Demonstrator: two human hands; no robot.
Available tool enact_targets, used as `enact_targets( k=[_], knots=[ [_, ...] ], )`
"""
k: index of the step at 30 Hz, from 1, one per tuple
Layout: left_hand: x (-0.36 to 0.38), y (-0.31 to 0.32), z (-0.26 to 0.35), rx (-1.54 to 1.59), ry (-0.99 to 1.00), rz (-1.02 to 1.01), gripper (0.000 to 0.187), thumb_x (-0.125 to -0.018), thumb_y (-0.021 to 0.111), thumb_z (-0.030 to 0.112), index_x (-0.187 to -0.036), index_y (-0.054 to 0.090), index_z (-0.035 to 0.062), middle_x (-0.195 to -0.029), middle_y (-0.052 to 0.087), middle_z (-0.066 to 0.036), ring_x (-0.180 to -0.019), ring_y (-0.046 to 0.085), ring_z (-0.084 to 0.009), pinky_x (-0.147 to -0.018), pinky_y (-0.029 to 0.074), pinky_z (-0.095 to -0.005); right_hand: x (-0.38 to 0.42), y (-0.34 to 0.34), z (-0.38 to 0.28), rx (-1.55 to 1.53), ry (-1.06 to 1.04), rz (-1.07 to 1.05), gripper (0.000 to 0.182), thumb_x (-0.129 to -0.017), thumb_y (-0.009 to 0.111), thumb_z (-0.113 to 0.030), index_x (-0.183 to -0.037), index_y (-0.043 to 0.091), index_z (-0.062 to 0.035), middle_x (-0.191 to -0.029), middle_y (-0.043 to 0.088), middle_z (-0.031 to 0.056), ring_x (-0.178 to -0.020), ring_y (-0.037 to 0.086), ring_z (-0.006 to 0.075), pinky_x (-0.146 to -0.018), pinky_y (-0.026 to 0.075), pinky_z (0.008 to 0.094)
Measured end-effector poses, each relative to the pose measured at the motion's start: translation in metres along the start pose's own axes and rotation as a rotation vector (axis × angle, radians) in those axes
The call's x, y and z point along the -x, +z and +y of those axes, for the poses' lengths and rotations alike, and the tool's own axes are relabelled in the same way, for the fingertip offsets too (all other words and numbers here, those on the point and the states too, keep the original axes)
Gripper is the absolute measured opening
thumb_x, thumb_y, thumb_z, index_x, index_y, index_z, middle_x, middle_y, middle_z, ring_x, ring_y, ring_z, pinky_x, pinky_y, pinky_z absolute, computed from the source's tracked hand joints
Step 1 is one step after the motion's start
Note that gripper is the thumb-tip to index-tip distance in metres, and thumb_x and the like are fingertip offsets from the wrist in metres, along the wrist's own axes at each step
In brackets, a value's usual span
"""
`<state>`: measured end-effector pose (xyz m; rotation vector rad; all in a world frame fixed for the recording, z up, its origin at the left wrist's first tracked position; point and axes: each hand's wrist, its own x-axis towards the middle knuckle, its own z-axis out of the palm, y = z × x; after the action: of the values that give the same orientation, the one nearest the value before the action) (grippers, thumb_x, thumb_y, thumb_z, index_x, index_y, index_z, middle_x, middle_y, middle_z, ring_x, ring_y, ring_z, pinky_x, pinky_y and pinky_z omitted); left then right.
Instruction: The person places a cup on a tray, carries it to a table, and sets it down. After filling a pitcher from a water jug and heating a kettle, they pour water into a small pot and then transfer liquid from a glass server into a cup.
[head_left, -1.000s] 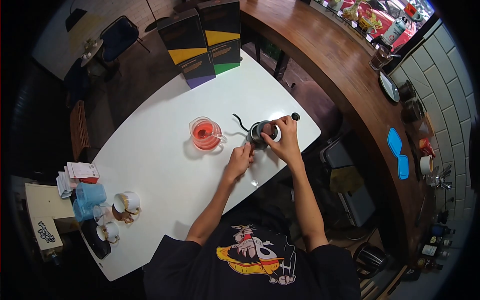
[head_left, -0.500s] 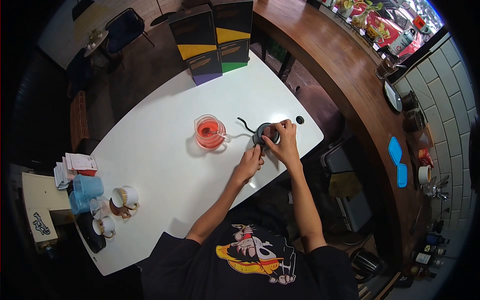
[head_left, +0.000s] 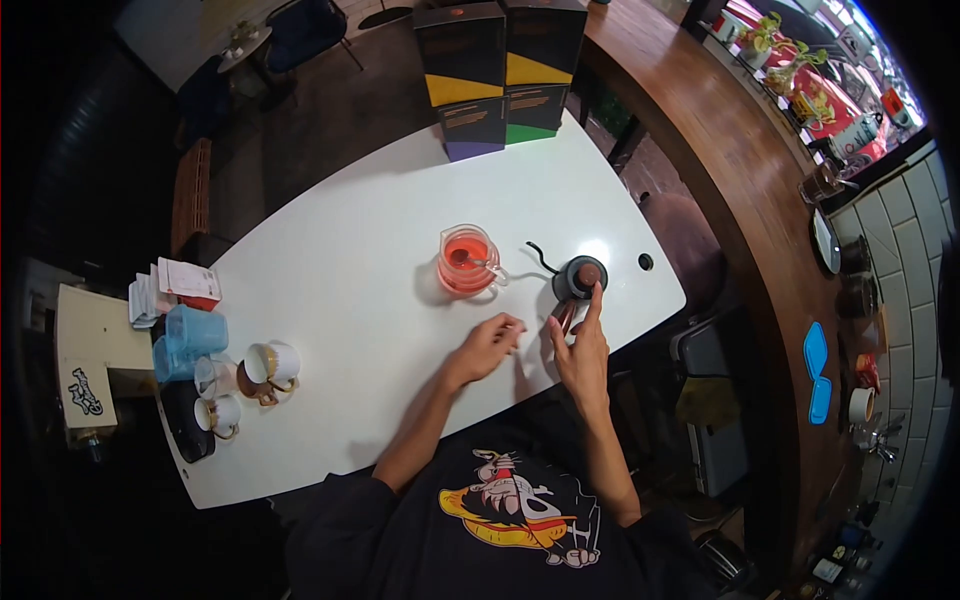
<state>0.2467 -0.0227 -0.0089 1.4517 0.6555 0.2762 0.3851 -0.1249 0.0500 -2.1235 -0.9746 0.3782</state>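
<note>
A small dark gooseneck kettle [head_left: 566,288] stands on the white table [head_left: 370,250], its thin spout pointing away to the left. On top is its lid with a round brown knob [head_left: 589,274]; the handle points toward me. My right hand [head_left: 583,360] is open beside the handle, index finger stretched up to the lid's edge, thumb apart. Whether the fingertip touches cannot be made out. Left of it, my left hand [head_left: 488,347] hovers over the table, fingers loosely bent, holding nothing. Just beyond stands a glass jug [head_left: 468,262] of red liquid with a spoon [head_left: 480,263] in it.
White cups [head_left: 272,364], blue plastic containers [head_left: 195,330] and paper packets [head_left: 185,283] crowd the table's left end. Black boxes [head_left: 470,60] stand at the far edge. Along the right runs a wooden counter [head_left: 720,130] with a blue lidded case [head_left: 817,370].
My left hand has let go of the kettle handle and drawn back left. My right hand has come off the lid knob and opened. The view has shifted, moving everything rightward.
</note>
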Motion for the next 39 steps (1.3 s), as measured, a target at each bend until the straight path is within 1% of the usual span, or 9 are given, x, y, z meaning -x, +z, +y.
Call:
enact_targets(
  k=[4,8,9,13,16,17,29,36,39],
  knots=[
    [0.017,-0.046,0.018,-0.016,0.052,0.332,0.022,-0.094,0.050,0.022,-0.099,0.057,0.0023,-0.065,0.046,0.004,-0.060,0.044,-0.0049,-0.056,0.038,-0.0187,0.001,0.012,0.003,-0.071,-0.013,-0.064,0.086,-0.083,0.059,-0.013,-0.140,-0.002,0.0059,-0.079,0.061,0.0264,-0.068,0.061,0.0420,-0.061,0.048,0.0438],
    [0.010,-0.066,0.022,-0.127,0.216,0.635,0.040,-0.079,0.071,0.022,-0.109,0.050,0.0033,-0.087,0.053,-0.002,-0.079,0.049,-0.0092,-0.066,0.043,-0.0228,-0.005,0.011,0.006,-0.014,-0.049,-0.077,0.083,-0.078,0.049,-0.001,-0.140,-0.005,0.0059,-0.073,0.060,0.0275,-0.061,0.059,0.0433,-0.058,0.046,0.0468],
    [0.007,-0.073,0.020,-0.180,0.156,0.606,0.070,-0.069,0.079,0.025,-0.123,0.040,0.0027,-0.109,0.051,-0.009,-0.098,0.051,-0.0172,-0.078,0.046,-0.0289,-0.006,0.010,0.008,0.022,-0.034,-0.076,0.083,-0.075,0.047,0.001,-0.141,-0.003,0.0046,-0.075,0.060,0.0275,-0.063,0.058,0.0430,-0.059,0.045,0.0477],
    [-0.015,-0.072,0.012,-0.428,0.334,0.605,0.097,-0.062,0.083,0.026,-0.135,0.025,-0.0007,-0.132,0.036,-0.020,-0.120,0.044,-0.0296,-0.098,0.041,-0.0393,-0.017,0.007,0.020,0.160,-0.059,-0.054,0.081,-0.077,0.048,0.000,-0.144,0.003,-0.0022,-0.082,0.059,0.0280,-0.068,0.058,0.0417,-0.063,0.045,0.0482],
    [-0.031,-0.068,0.017,-0.284,0.336,0.577,0.099,-0.061,0.084,0.026,-0.135,0.025,-0.0026,-0.130,0.039,-0.020,-0.118,0.046,-0.0306,-0.099,0.040,-0.0383,-0.029,0.005,0.025,0.192,-0.132,-0.044,0.078,-0.079,0.047,0.000,-0.144,0.005,-0.0033,-0.086,0.059,0.0288,-0.069,0.059,0.0423,-0.063,0.046,0.0481],
    [-0.037,-0.067,0.016,-0.245,0.355,0.595,0.096,-0.061,0.084,0.027,-0.132,0.029,-0.0040,-0.127,0.043,-0.019,-0.115,0.048,-0.0307,-0.098,0.041,-0.0371,-0.033,0.010,0.029,0.193,-0.193,0.040,0.085,-0.075,0.049,0.004,-0.146,0.005,-0.0147,-0.084,0.063,0.0255,-0.067,0.061,0.0406,-0.059,0.045,0.0458],
    [-0.035,-0.055,-0.001,-0.340,0.390,0.597,0.089,-0.058,0.085,0.033,-0.125,0.041,-0.0043,-0.120,0.051,-0.017,-0.111,0.053,-0.0286,-0.094,0.044,-0.0374,-0.053,0.009,0.042,0.219,-0.157,0.008,0.082,-0.077,0.049,0.004,-0.145,0.014,-0.0255,-0.072,0.063,0.0208,-0.062,0.061,0.0385,-0.055,0.044,0.0449],
    [0.001,-0.044,0.009,-0.394,0.305,0.484,0.092,-0.056,0.086,0.033,-0.127,0.041,-0.0040,-0.121,0.053,-0.017,-0.112,0.054,-0.0286,-0.096,0.044,-0.0369,-0.054,0.007,0.043,0.132,-0.130,-0.050,0.078,-0.076,0.049,0.000,-0.145,0.017,-0.0187,-0.074,0.062,0.0224,-0.065,0.061,0.0398,-0.060,0.045,0.0455],
    [0.011,-0.041,0.009,-0.387,0.242,0.427,0.086,-0.060,0.085,0.021,-0.131,0.040,0.0012,-0.121,0.053,-0.014,-0.112,0.053,-0.0226,-0.094,0.045,-0.0332,-0.058,0.009,0.053,0.114,-0.192,0.000,0.084,-0.075,0.051,0.005,-0.144,0.016,-0.0272,-0.072,0.063,0.0193,-0.063,0.062,0.0363,-0.057,0.046,0.0420]
  ],
)
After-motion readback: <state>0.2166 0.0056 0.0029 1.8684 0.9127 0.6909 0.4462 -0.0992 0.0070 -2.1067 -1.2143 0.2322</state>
